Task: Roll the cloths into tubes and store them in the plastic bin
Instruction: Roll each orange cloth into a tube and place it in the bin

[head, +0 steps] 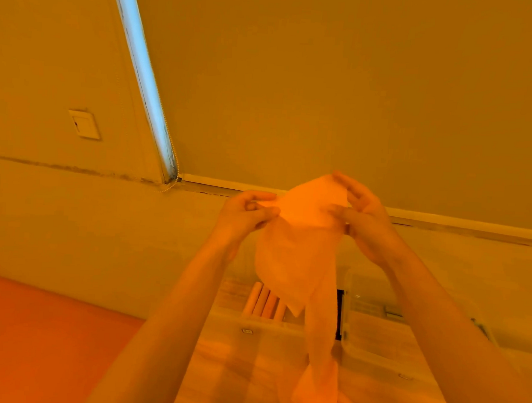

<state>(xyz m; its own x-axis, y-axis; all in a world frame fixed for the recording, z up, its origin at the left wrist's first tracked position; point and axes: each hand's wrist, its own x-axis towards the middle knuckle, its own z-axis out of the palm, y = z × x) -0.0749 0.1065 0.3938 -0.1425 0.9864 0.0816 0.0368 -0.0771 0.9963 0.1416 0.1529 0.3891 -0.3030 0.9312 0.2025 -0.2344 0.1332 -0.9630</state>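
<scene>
Both hands pinch one cloth (pixel 299 250) up in the air: left hand (pixel 245 214) nips the top edge between thumb and fingertips, right hand (pixel 362 216) grips the opposite top part with curled fingers. Cloth hangs slack between them, its long tail dropping toward the lower frame edge, over the plastic bin (pixel 374 342). Held high and by the top edge probably to find corners and let it fall flat before laying it down for rolling; it isn't rolled yet.

Count: one loose cloth in hand. Rolled tubes (pixel 263 304) already stored in the bin, about four side by side, though the hanging cloth covers part of the row and the strong orange light blurs the edges, so could be more. One clear bin, seemingly with a divider; tubes sit in the far-left section, packed against each other, likely to keep them from unrolling.

Bin rests on a light wooden surface (pixel 232 370). Orange floor or mat (pixel 32 327) to the left. Wall behind carries one switch plate (pixel 84 124) and one roller blind (pixel 359 82) with bead chain (pixel 173 164).
</scene>
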